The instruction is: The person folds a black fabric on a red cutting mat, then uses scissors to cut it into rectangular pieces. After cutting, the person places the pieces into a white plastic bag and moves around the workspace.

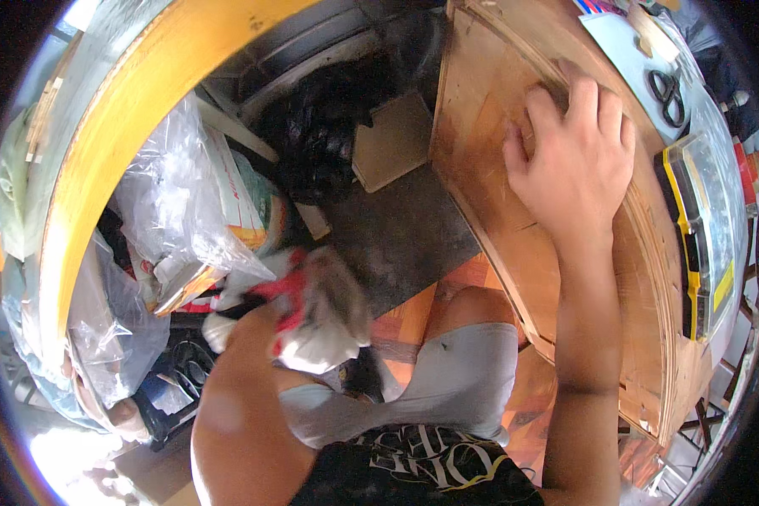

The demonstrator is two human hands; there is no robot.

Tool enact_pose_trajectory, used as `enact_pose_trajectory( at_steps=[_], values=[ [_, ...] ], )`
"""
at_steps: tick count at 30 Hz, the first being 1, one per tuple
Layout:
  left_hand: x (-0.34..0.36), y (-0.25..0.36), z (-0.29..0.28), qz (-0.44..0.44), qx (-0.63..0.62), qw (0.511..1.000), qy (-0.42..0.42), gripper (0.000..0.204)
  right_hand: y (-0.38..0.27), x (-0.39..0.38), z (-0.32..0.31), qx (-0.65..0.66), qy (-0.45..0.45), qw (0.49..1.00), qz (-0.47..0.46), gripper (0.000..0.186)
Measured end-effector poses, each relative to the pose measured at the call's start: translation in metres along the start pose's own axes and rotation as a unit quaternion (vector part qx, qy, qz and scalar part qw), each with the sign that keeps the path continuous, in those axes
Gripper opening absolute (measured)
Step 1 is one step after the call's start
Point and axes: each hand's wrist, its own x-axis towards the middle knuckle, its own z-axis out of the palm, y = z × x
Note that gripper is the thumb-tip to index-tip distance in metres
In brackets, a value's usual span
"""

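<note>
My left arm ends in a bunched white, red and black cloth (316,316), which is blurred and hides my left hand's fingers. The cloth sits gathered around that hand, above my lap. My right hand (578,160) lies over the raised rim of a large, tilted wooden panel (489,160). Its thumb rests against the inner face, while the other fingers bend over the rim. The panel slants away on my right, with its lower edge above the tiled floor.
Clear plastic bags (173,194) bulge at the left beside a curved yellow edge (114,110). A black plastic bag (312,135) and a cardboard piece (392,143) lie in the dark recess ahead. Black-handled scissors (668,99) and a clear-lidded case (708,236) sit beyond the panel.
</note>
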Motion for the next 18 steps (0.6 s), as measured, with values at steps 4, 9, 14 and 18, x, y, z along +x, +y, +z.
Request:
enact_pose_trajectory(
  at_steps=[4, 9, 14, 18],
  values=[
    [-0.026, -0.053, -0.028, -0.017, 0.064, 0.994, -0.083, 0.056, -0.004, 0.004, -0.002, 0.001, 0.004, 1.0, 0.013, 0.024],
    [-0.043, -0.009, -0.172, 0.098, 0.042, 0.989, 0.099, 0.053, -0.007, 0.007, -0.001, -0.003, -0.008, 0.999, 0.041, 0.03],
    [0.006, 0.119, -0.364, 0.085, -0.104, 0.866, 0.482, 0.112, -0.006, 0.007, 0.009, -0.009, 0.033, 0.999, 0.04, 0.021],
    [0.063, 0.118, -0.408, 0.063, -0.04, 0.911, 0.405, 0.116, -0.003, 0.007, 0.017, -0.027, 0.05, 0.997, 0.048, 0.024]
  ],
)
